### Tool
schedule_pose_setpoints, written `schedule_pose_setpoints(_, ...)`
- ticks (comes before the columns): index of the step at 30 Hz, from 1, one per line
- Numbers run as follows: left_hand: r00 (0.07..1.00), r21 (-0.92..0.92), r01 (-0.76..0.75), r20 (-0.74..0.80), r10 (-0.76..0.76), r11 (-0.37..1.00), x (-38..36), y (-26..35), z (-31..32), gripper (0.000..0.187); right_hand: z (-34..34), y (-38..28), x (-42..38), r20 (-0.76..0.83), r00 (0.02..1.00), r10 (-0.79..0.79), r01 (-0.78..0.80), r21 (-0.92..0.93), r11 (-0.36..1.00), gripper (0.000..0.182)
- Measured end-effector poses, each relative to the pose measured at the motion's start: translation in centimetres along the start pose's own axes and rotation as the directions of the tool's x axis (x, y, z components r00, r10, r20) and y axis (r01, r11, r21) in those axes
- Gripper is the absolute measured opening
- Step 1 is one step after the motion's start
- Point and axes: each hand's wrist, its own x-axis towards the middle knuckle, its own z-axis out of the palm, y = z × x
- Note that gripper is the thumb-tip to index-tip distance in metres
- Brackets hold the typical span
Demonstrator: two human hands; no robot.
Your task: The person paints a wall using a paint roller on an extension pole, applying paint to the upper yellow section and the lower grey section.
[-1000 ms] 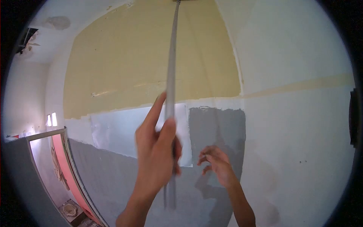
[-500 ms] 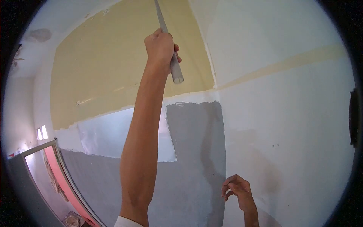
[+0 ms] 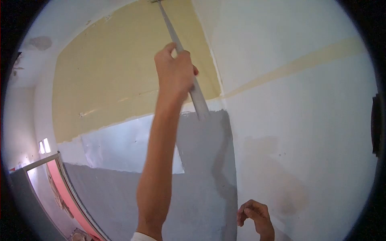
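Note:
My left hand [image 3: 175,70] is raised in front of the wall, fingers wrapped around a long grey pole [image 3: 199,100]. One finger lies along the shaft above the grip. The pole leans up and to the left, its blurred lower end sticking out below my hand. At its top, a small metal fitting [image 3: 156,1] is cut off by the frame edge, so its kind is hidden. Low on the right, my right hand [image 3: 256,215] is held with loosely curved fingers, the thumb side apart, and nothing visible in it. It is nearest to the white side wall [image 3: 321,160].
The facing wall has a yellow upper area [image 3: 104,76], a shiny pale patch [image 3: 120,144] and a grey lower area [image 3: 201,193]. A beige band [image 3: 297,66] crosses the side wall. At lower left stands a door frame [image 3: 60,160] with a pink strip [image 3: 66,188] beside it.
My left hand and the pole have come down and slightly right, bringing the pole's top fitting into view. My right hand is a little lower. The view has shifted slightly.

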Motion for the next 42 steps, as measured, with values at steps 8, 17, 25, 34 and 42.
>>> schedule_pose_setpoints(8,1.0,0.015,0.03,0.003,-0.03,0.999,9.0,-0.2,0.7,0.047,0.2,-2.4,-3.2,-0.149,0.988,0.031,-0.037,-0.036,0.999,0.027)
schedule_pose_setpoints(17,0.998,0.23,-0.064,0.038,0.057,0.971,-2.1,-0.7,-2.3,0.047,0.4,-2.3,-2.8,-0.128,0.992,0.019,-0.02,-0.008,1.0,0.027)
schedule_pose_setpoints(25,0.997,0.293,0.053,0.036,-0.067,0.955,11.0,2.1,-0.7,0.008,1.2,-1.4,-2.7,-0.059,0.998,0.036,-0.034,0.023,0.999,0.027)
schedule_pose_setpoints(34,0.986,0.441,-0.119,0.161,0.052,0.889,4.6,1.6,-5.0,0.022,1.0,-1.4,-4.2,-0.117,0.991,0.06,-0.06,0.006,0.998,0.027)
schedule_pose_setpoints(42,0.987,0.397,-0.11,0.15,0.054,0.911,8.4,-0.6,-3.3,0.027,2.1,-1.6,-3.8,-0.077,0.993,0.087,-0.09,-0.034,0.995,0.028)
